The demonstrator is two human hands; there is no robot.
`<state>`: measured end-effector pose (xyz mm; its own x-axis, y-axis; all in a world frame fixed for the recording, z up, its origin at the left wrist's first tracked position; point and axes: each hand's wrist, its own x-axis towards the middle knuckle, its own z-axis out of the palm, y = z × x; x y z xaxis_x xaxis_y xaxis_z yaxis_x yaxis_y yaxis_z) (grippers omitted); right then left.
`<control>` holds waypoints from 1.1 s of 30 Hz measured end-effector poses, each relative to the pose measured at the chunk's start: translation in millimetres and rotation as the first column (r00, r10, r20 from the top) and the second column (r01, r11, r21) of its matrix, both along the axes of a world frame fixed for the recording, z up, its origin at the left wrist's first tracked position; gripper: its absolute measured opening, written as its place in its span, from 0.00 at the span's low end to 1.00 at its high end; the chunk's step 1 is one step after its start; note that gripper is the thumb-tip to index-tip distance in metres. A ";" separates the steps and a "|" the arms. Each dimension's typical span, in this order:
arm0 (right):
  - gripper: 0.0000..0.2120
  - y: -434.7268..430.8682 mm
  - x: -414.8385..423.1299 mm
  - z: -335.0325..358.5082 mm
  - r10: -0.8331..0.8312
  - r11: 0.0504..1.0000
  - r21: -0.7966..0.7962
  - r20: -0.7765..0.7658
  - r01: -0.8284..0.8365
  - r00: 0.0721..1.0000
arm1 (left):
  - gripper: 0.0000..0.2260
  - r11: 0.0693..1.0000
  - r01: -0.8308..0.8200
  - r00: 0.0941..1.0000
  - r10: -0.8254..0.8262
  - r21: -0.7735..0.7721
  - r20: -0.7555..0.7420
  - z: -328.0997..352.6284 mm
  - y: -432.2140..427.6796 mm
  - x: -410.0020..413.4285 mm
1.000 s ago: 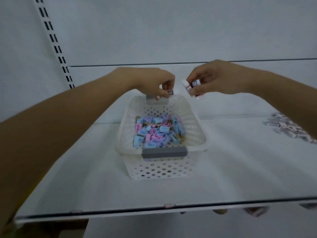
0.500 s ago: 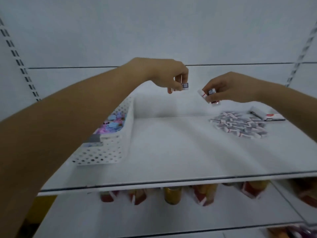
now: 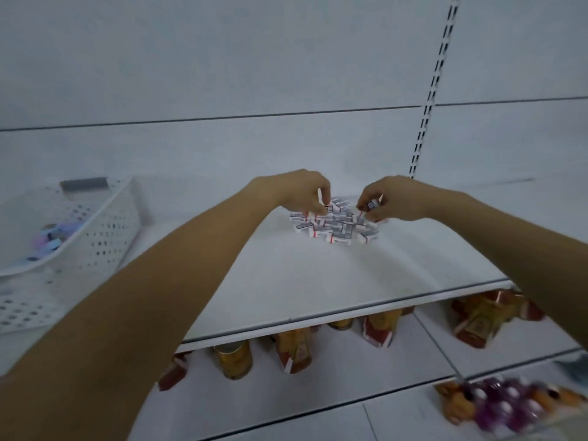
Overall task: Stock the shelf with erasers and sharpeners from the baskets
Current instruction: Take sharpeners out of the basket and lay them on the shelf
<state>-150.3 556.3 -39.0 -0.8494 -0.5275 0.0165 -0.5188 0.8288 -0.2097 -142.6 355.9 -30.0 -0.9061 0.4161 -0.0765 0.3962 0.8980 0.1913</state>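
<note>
A loose pile of small white erasers point(image 3: 337, 226) with barcode sleeves lies toward the back of the white shelf point(image 3: 318, 281). My left hand point(image 3: 302, 192) hovers at the pile's left edge and pinches one eraser point(image 3: 328, 208). Over the pile's right edge, my right hand point(image 3: 385, 198) grips erasers point(image 3: 371, 205) in curled fingers. At the far left stands a white perforated basket point(image 3: 105, 227) holding blue and pink sharpeners point(image 3: 51, 238).
The shelf's front edge point(image 3: 350, 311) runs across the middle. Below it stand orange cartons and a can point(image 3: 234, 361) on a lower shelf. Blurred purple and orange packets point(image 3: 506, 405) lie at bottom right. A slotted upright point(image 3: 429, 100) rises behind the right hand.
My view has swung right, leaving the basket at the left. Both hands carried their erasers right and down from above the basket to the eraser pile.
</note>
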 end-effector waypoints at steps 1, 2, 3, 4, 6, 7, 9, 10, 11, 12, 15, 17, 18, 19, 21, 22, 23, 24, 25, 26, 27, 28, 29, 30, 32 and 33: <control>0.12 -1.0 -4.1 -3.4 0.005 1.000 0.002 0.000 -0.005 1.000 | 0.07 1.000 -0.009 1.000 0.009 0.017 -0.001 -4.6 2.1 -5.0; 0.12 -2.2 -9.2 -6.8 0.012 1.000 0.008 -0.004 -0.012 1.000 | 0.06 0.999 -0.016 1.000 0.016 0.039 -0.006 -8.6 3.4 -9.8; 0.12 -3.6 -14.5 -9.2 0.020 1.000 0.017 -0.012 -0.020 1.000 | 0.05 0.998 -0.021 1.000 0.021 0.060 -0.008 -11.9 3.8 -14.2; 0.13 -4.9 -20.0 -11.3 0.025 0.999 0.026 -0.018 -0.025 1.000 | 0.05 0.997 -0.022 1.000 0.022 0.072 0.003 -14.8 3.1 -18.5; 0.12 -8.8 -29.5 -13.7 0.043 0.998 0.047 -0.021 -0.042 0.999 | 0.06 0.998 -0.014 0.994 0.007 0.066 0.113 -19.9 -1.4 -27.3; 0.12 -11.3 -34.1 -14.5 0.060 0.997 0.057 -0.023 -0.059 0.998 | 0.06 0.998 -0.013 0.979 0.000 0.060 0.204 -22.8 -4.7 -31.2; 0.12 -17.6 -43.0 -17.5 0.098 0.993 0.065 -0.030 -0.096 0.995 | 0.06 0.999 -0.013 0.941 -0.003 0.046 0.338 -28.0 -11.6 -37.2; 0.13 -21.1 -46.9 -20.5 0.111 0.992 0.063 -0.032 -0.109 0.993 | 0.06 0.999 0.000 0.938 -0.012 0.033 0.348 -29.9 -14.6 -39.6; 0.13 -24.3 -50.2 -23.4 0.121 0.991 0.062 -0.031 -0.119 0.992 | 0.05 1.000 0.018 0.945 -0.019 0.008 0.328 -31.1 -17.2 -42.0; 0.13 -27.1 -54.0 -26.7 0.129 0.990 0.062 -0.027 -0.127 0.991 | 0.04 0.999 0.031 0.954 -0.022 -0.023 0.300 -31.1 -18.9 -43.5; 0.14 -34.1 -61.9 -33.0 0.140 0.989 0.050 -0.018 -0.139 0.990 | 0.08 0.998 0.017 0.973 -0.004 -0.052 0.231 -29.3 -21.0 -43.3; 0.18 -35.9 -64.5 -33.1 0.137 0.990 -0.032 -0.010 -0.138 0.990 | 0.09 1.000 0.010 0.990 -0.013 0.024 0.139 -28.2 -19.9 -41.4; 0.19 -35.0 -65.4 -32.7 0.133 0.988 -0.081 -0.007 -0.133 0.991 | 0.09 0.997 0.015 0.996 -0.021 0.072 0.085 -28.6 -17.7 -40.1; 0.20 -33.0 -66.1 -32.6 0.135 0.984 -0.116 -0.010 -0.135 0.991 | 0.11 0.994 0.031 0.999 -0.035 0.101 0.036 -29.5 -15.4 -39.6; 0.18 -26.5 -69.3 -33.8 0.166 0.982 -0.090 -0.026 -0.168 0.986 | 0.14 0.992 0.090 0.996 -0.090 0.088 -0.005 -35.3 -8.3 -38.6; 0.17 -22.1 -70.6 -35.2 0.181 0.983 -0.036 -0.029 -0.182 0.983 | 0.15 0.992 0.111 0.994 -0.111 0.054 0.004 -40.1 -4.5 -39.3; 0.17 -17.2 -71.7 -37.6 0.182 0.983 0.023 -0.019 -0.182 0.983 | 0.15 0.993 0.116 0.993 -0.117 0.014 0.012 -45.1 -1.1 -39.4; 0.18 -12.3 -72.6 -40.4 0.177 0.982 0.066 0.002 -0.177 0.984 | 0.16 0.994 0.102 0.995 -0.102 -0.037 0.012 -49.0 2.0 -38.5; 0.19 -7.7 -74.0 -43.3 0.173 0.980 0.094 0.021 -0.174 0.985 | 0.16 0.992 0.088 0.996 -0.090 -0.087 -0.014 -52.2 4.0 -38.1; 0.20 -4.3 -76.2 -46.1 0.176 0.978 0.113 0.026 -0.178 0.984 | 0.15 0.989 0.067 0.996 -0.074 -0.135 -0.051 -53.3 5.1 -37.5; 0.20 -1.8 -78.2 -48.2 0.185 0.973 0.135 0.016 -0.185 0.983 | 0.15 0.984 0.040 0.995 -0.055 -0.172 -0.085 -52.6 5.7 -35.7; 0.21 -0.2 -80.7 -49.8 0.199 0.967 0.161 -0.002 -0.196 0.980 | 0.16 0.981 -0.003 0.994 -0.018 -0.195 -0.105 -51.5 6.0 -32.8; 0.20 0.7 -82.8 -50.8 0.212 0.959 0.196 -0.021 -0.204 0.977 | 0.16 0.977 -0.045 0.993 0.020 -0.209 -0.117 -50.8 4.3 -30.9; 0.20 1.3 -84.0 -51.0 0.220 0.950 0.237 -0.041 -0.205 0.975 | 0.17 0.970 -0.085 0.991 0.058 -0.226 -0.120 -50.6 3.4 -28.7; 0.20 2.5 -83.9 -50.7 0.229 0.919 0.346 -0.082 -0.188 0.970 | 0.18 0.949 -0.159 0.985 0.132 -0.273 -0.115 -49.9 2.3 -25.9; 0.20 2.8 -83.4 -50.1 0.237 0.904 0.386 -0.099 -0.182 0.966 | 0.18 0.936 -0.197 0.979 0.172 -0.292 -0.110 -49.7 2.6 -24.3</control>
<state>-233.7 559.1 -89.1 -0.7218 -0.6842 -0.1043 -0.6904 0.7010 0.1791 -167.0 358.5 -79.7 -0.9731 0.2098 -0.0947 0.2206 0.9675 -0.1235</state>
